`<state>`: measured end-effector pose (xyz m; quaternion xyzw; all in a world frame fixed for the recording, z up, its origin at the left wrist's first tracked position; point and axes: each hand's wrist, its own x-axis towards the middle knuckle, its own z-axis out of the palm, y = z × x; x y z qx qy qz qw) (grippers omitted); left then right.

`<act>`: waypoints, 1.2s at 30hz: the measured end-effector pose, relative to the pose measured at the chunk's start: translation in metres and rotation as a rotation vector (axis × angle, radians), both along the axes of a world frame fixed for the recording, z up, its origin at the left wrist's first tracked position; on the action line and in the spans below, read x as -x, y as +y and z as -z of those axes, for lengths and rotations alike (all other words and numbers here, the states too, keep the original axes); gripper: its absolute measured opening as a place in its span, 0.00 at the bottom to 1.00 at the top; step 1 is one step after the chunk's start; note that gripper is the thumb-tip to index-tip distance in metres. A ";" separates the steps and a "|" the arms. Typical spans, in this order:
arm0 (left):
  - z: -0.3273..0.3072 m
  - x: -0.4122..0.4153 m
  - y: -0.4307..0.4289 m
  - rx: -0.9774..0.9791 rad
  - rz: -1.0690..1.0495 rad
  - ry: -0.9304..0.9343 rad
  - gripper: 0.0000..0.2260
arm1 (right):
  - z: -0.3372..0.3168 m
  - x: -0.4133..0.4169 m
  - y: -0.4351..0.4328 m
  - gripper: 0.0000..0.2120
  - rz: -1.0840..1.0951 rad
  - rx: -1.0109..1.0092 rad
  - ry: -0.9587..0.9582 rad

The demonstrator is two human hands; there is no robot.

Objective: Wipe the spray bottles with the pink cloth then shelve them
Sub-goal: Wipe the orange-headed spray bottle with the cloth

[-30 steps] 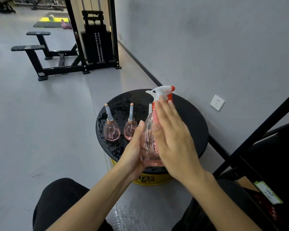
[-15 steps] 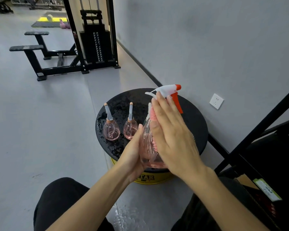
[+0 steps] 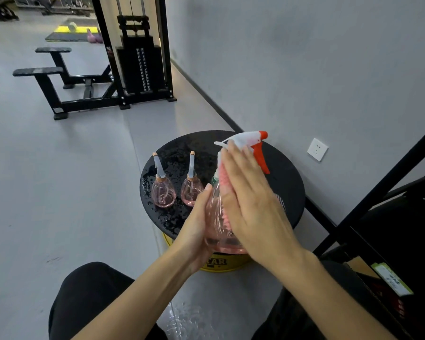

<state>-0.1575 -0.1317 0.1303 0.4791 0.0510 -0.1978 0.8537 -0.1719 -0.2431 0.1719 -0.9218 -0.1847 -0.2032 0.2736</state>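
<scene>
I hold a clear pink spray bottle (image 3: 215,218) with a white and red trigger head above a round black stool (image 3: 288,173). My left hand (image 3: 196,224) grips the bottle's lower left side. My right hand (image 3: 249,200) lies flat with straight fingers, pressing the pink cloth (image 3: 223,185) against the bottle's right side; only the cloth's edge shows. Two smaller pink bottles (image 3: 163,191) (image 3: 191,190) with thin nozzles stand on the stool's left part.
The stool top is wet and sits on a yellow base (image 3: 221,262). A black shelf frame (image 3: 388,182) rises at the right, with a cardboard box (image 3: 383,278) low in it. A wall socket (image 3: 317,149) and a black gym machine (image 3: 135,67) lie beyond. Water wets the floor between my knees.
The bottle has turned so its red trigger now swings out to the right. My right hand with the cloth has slid slightly up the bottle's side.
</scene>
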 end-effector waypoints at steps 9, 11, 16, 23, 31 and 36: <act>0.001 -0.010 0.007 0.061 -0.056 0.016 0.25 | 0.031 0.043 0.010 0.28 0.060 0.082 0.022; 0.002 -0.007 0.005 0.038 -0.032 -0.003 0.25 | 0.028 0.042 0.016 0.27 0.119 0.064 0.035; 0.003 -0.003 -0.002 -0.014 0.025 -0.038 0.24 | 0.013 0.019 0.016 0.27 0.196 0.019 -0.024; 0.002 -0.002 0.000 0.047 -0.008 0.001 0.23 | 0.027 0.017 0.008 0.19 0.037 -0.179 -0.222; 0.014 0.011 -0.010 0.060 0.052 0.038 0.27 | -0.031 -0.023 -0.007 0.18 0.042 -0.154 -0.356; 0.012 0.010 -0.008 0.084 0.003 0.048 0.25 | -0.023 -0.031 -0.010 0.27 0.004 0.144 -0.022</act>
